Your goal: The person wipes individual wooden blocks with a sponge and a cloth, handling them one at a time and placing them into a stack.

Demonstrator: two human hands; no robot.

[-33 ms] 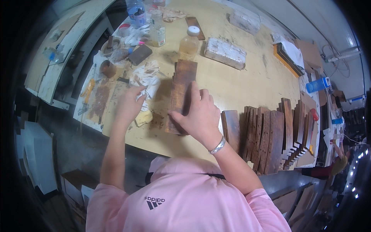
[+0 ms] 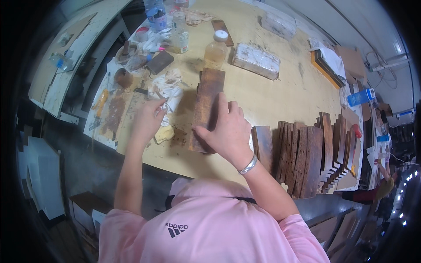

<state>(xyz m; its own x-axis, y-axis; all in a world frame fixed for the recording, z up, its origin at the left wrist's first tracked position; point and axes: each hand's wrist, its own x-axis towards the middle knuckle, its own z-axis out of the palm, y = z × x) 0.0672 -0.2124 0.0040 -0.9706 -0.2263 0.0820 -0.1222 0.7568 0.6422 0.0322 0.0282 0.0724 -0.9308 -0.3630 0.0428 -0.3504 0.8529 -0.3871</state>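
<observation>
Nothing has moved since the earlier frame: both hands and the board lie just as they did. The right hand point(image 2: 226, 131) lies flat on the near end of a dark wooden board point(image 2: 206, 105) that lies lengthwise on the desk point(image 2: 285, 92), its fingers spread and pressing down rather than closed around anything. The left hand point(image 2: 147, 120) is on a crumpled white rag point(image 2: 169, 90) just left of the board, its fingers curled loosely onto the cloth; whether they have pinched it up I cannot tell. A small yellow sponge point(image 2: 164, 133) lies near that wrist. Beyond the board stands a bottle of pale liquid point(image 2: 215, 50), and to the right a row of similar dark boards point(image 2: 302, 153) stands on edge. The job looks like wiping the board, so a good way would be to keep the right palm pinning the near end firmly, and to draw the rag in long strokes along the grain so the coat comes out even.
</observation>
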